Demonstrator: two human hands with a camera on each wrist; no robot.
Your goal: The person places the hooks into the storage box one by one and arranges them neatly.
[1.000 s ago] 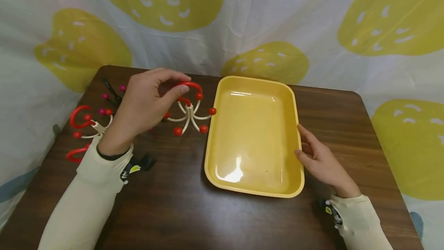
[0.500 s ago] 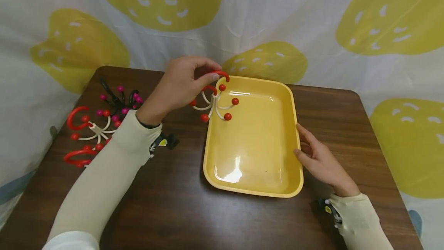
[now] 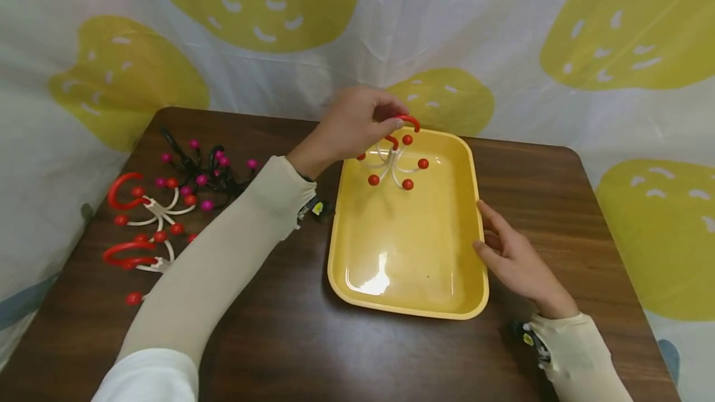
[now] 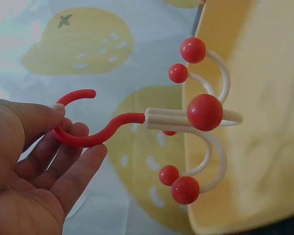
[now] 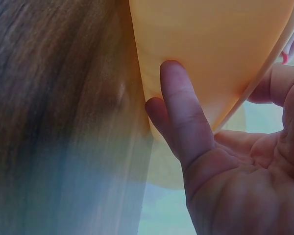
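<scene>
"Where is the hook piece [image 3: 393, 156]?"

"In the upper middle of the head view, hook uppermost, its arms and red balls spread over the upper part of the yellow tray [image 3: 408, 253]. Whether any ball touches the tray, I can't tell."

"And the left hand [image 3: 362, 121]?"

"It's grasping the red hook [image 4: 82, 141]. In the left wrist view the thumb bears on the curve from one side and fingers meet it from the other, well away from the balls. That's a good place to hold it, I'd say, since the arms hang free."

"What would you watch?"

"The leftmost ball, partly behind the hand, near the tray's left edge. I'd shift a little toward the middle of the tray, lower slowly with the stem upright, and loosen the fingers only once the arms bear on the floor."

"Is the right hand [image 3: 521, 265] helping?"

"Yes, at the tray's right side. Its fingers lie fairly straight against the outer wall, not wrapped round it. Light pressure should be enough to steady the tray."

"Anything else near?"

"At the left of the frame, two similar red-and-white pieces [image 3: 157, 208] and a black-and-magenta cluster [image 3: 192, 169] lie on the table [image 3: 268, 352]. I'd keep the forearm high over those."
</scene>
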